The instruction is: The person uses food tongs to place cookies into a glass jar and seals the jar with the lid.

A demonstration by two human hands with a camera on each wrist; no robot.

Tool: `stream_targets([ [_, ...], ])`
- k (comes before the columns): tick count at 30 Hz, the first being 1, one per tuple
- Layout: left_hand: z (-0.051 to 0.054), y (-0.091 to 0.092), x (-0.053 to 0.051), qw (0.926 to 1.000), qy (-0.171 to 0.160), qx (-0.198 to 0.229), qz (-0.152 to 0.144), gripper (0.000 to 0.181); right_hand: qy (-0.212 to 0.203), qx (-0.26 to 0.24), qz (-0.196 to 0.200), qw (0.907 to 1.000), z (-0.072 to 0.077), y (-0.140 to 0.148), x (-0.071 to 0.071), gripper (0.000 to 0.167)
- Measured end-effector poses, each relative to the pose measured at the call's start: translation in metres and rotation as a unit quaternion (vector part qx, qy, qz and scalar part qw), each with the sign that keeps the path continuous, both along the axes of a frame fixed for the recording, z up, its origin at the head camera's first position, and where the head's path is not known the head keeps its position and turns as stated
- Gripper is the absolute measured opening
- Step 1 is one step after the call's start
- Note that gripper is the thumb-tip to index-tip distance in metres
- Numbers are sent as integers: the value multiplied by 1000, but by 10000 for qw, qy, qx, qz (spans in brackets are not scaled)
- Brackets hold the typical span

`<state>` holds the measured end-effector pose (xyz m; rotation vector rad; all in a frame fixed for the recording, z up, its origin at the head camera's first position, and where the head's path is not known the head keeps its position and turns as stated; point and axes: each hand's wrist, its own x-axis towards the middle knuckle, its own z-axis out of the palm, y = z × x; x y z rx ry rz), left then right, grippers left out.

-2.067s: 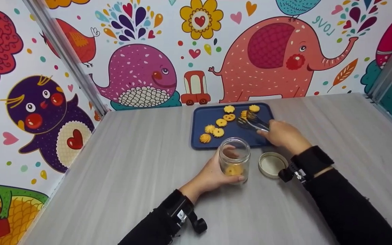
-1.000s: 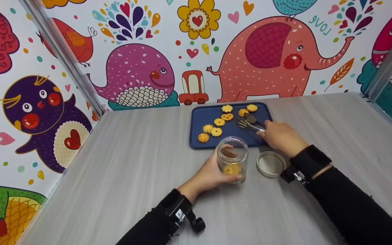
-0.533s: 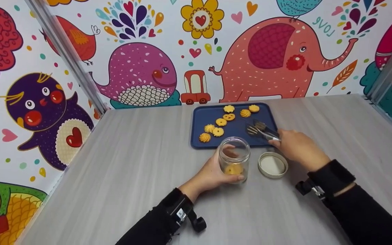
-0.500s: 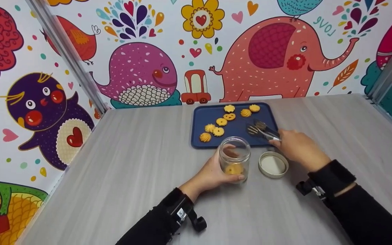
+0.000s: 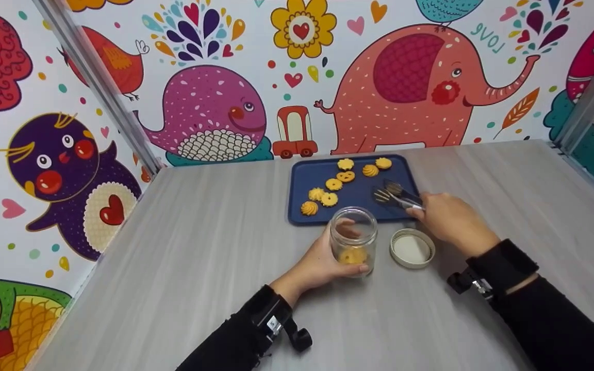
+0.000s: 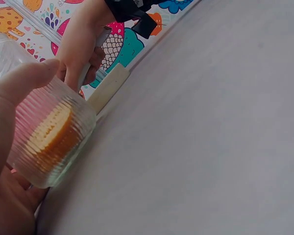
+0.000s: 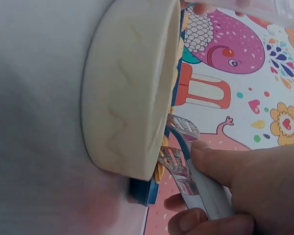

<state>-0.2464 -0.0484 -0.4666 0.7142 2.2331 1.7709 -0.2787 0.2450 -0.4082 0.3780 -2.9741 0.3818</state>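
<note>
My left hand (image 5: 323, 263) grips a clear glass jar (image 5: 353, 232) that stands upright on the table, its mouth uncovered. Inside the jar, at the bottom, lies a yellow cookie (image 6: 54, 132); whether there are more I cannot tell. My right hand (image 5: 451, 216) holds a pair of metal serving tongs (image 7: 201, 181), pinched between thumb and fingers. The slotted ends of the tongs hover over the right part of a blue tray (image 5: 359, 206), slightly apart, with no cookie between them. Several yellow cookies (image 5: 329, 199) of different shapes lie on that tray, including a swirled cookie (image 5: 370, 170) near the back.
A cream-coloured jar lid (image 5: 412, 249) lies upside down between the jar and my right wrist. Behind the tray rises a wall (image 5: 297, 87) with cartoon animals, and another decorated wall (image 5: 65, 180) borders the table (image 5: 183, 247) on the left.
My right hand has drawn the tongs back toward the right and nearer to me, away from the swirled cookie, which stays on the tray. The left hand and jar have kept their place.
</note>
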Motion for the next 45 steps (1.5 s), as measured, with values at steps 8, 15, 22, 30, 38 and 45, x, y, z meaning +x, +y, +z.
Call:
stream_targets([
  [8,-1,0,0,10000,49,12,17,84,-228,-133,-116,9996,4,12,-6,40],
  [15,0,0,0,10000,48,50,6,84,-352,-191,-153,9991,20,17,-4,43],
  [22,0,1,0,10000,66,55,20,84,-214,-203,-8,9996,38,16,1,46],
  [30,0,0,0,10000,61,56,-1,84,35,-338,110,9994,55,16,10,40],
  [38,0,0,1,10000,54,9,-5,84,152,-438,174,9988,70,15,22,41],
  [45,0,0,0,10000,68,38,-2,84,254,-488,259,9981,84,10,37,40],
])
